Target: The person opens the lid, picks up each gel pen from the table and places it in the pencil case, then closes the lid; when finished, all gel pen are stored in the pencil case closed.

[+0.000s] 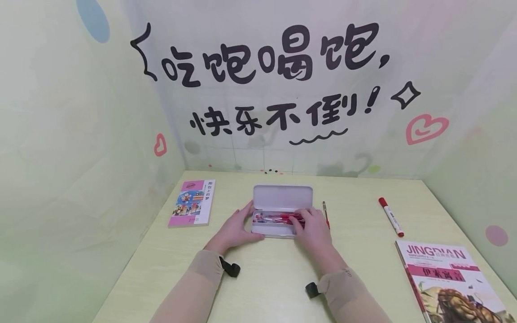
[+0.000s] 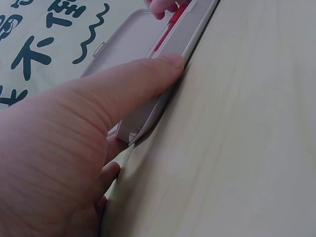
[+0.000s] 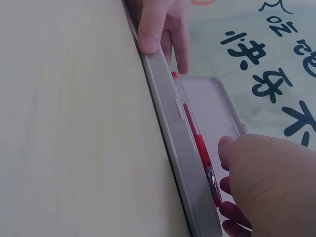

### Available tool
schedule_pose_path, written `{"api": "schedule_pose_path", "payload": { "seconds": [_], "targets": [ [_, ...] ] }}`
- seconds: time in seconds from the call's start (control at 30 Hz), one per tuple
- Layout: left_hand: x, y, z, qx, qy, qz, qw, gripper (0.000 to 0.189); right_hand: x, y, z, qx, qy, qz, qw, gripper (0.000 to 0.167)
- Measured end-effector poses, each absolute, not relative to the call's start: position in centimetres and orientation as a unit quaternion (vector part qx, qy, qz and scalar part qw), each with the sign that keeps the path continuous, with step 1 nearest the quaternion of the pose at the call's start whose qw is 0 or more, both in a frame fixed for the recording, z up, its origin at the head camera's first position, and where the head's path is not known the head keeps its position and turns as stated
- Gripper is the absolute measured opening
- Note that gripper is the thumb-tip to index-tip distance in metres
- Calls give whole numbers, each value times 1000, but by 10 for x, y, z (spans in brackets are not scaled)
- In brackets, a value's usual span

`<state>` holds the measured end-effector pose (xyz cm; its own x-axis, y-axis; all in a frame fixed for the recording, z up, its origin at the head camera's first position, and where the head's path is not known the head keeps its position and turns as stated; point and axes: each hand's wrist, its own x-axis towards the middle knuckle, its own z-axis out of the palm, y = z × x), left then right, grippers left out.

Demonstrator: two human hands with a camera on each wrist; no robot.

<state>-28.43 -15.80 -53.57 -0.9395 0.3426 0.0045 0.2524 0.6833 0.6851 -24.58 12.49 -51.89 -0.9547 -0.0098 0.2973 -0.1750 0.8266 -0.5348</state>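
A pale pencil case (image 1: 282,196) lies on the table with its hinged lid raised toward the wall. Several red pens (image 1: 274,218) with clear barrels lie lengthwise inside it. My left hand (image 1: 234,229) holds the case's left end; its thumb presses the front edge in the left wrist view, and the other fingers go behind. Over the right end is my right hand (image 1: 317,231), bent fingers right at the pens (image 3: 201,148). I cannot tell whether it pinches one. Just right of the case, another pen (image 1: 325,214) lies on the table, partly hidden by that hand.
At the back left lies a pink and white book (image 1: 191,204). A red and white marker (image 1: 391,217) lies to the right, behind a larger magazine-like book (image 1: 452,278) at the front right. A printed wall sheet (image 1: 262,152) borders the table's back.
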Motion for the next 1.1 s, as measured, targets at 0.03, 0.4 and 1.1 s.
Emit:
{"api": "schedule_pose_path", "payload": {
  "seconds": [0.03,0.4,1.1],
  "targets": [
    [-285,-158,-536,164,915,363,62,133,-246,129,-519,45,-944,292,148,26],
    [-285,-157,-538,159,916,363,70,134,-240,173,-525,-18,-946,282,162,35],
    [-281,-157,-532,148,917,365,72,133,-238,188,-525,-107,-960,253,59,39]
  ]
}}
